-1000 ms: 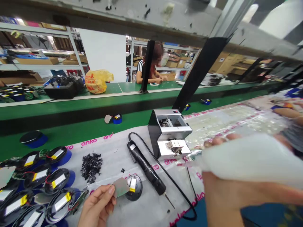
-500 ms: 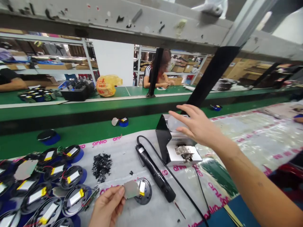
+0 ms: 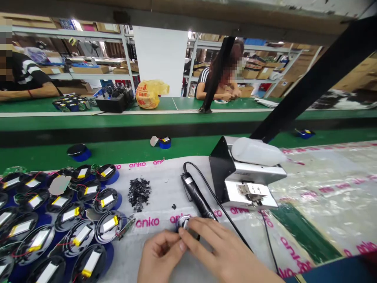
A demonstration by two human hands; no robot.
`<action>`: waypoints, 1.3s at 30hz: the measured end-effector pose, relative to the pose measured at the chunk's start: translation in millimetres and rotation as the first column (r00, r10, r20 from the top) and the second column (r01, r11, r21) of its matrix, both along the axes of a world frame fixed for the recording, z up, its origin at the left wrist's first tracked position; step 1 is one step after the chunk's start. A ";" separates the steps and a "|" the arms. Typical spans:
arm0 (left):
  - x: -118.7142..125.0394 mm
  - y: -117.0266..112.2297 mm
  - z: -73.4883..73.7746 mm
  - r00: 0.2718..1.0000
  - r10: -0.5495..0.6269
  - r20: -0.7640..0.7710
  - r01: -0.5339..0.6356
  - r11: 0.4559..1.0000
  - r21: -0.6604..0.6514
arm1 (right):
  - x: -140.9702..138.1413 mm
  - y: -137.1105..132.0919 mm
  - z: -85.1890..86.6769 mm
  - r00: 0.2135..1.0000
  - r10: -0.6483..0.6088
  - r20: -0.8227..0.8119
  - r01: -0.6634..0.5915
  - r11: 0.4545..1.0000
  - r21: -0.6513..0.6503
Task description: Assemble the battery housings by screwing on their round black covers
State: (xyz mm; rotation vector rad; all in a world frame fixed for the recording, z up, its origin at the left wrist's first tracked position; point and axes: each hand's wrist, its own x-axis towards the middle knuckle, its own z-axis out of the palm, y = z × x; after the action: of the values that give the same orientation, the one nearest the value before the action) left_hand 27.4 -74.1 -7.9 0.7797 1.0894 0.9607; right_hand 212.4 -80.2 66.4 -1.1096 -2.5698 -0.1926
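My left hand (image 3: 163, 251) and my right hand (image 3: 219, 245) meet at the front middle, fingertips together. Under them sits a round dark housing (image 3: 184, 221), mostly covered, with a bit of its white battery showing. Both hands are closed at the fingertips; what they pinch is hidden, and the grey plate lies out of sight. Just beyond my right hand lies a black handheld tool (image 3: 198, 192) with a cord, its front end behind the fingers. A pile of small black pieces (image 3: 139, 193) rests on the white sheet (image 3: 165, 184) beyond my left hand.
Several blue-and-black housings with batteries (image 3: 70, 214) crowd the left. A metal stand (image 3: 250, 177) with a white bottle (image 3: 256, 151) on top stands right. Behind runs a green bench strip (image 3: 132, 149) with more housings. Two people sit at the far bench. A black post (image 3: 309, 82) slants down.
My right hand has come down from the bottle on the stand to the round housing, joining my left hand. The grey plate in my left hand has gone out of sight. The view has shifted.
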 end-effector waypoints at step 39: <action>4.3 7.3 11.3 0.939 -0.176 -0.297 0.195 0.980 0.036 | -10.0 -16.8 -32.8 0.950 -0.128 -0.285 0.068 0.975 -0.210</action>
State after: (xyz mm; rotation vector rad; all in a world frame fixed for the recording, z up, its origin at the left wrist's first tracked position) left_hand 31.8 -66.9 3.4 1.0840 1.2187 0.7371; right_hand 202.4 -97.0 33.7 -1.2337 -2.3037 0.1985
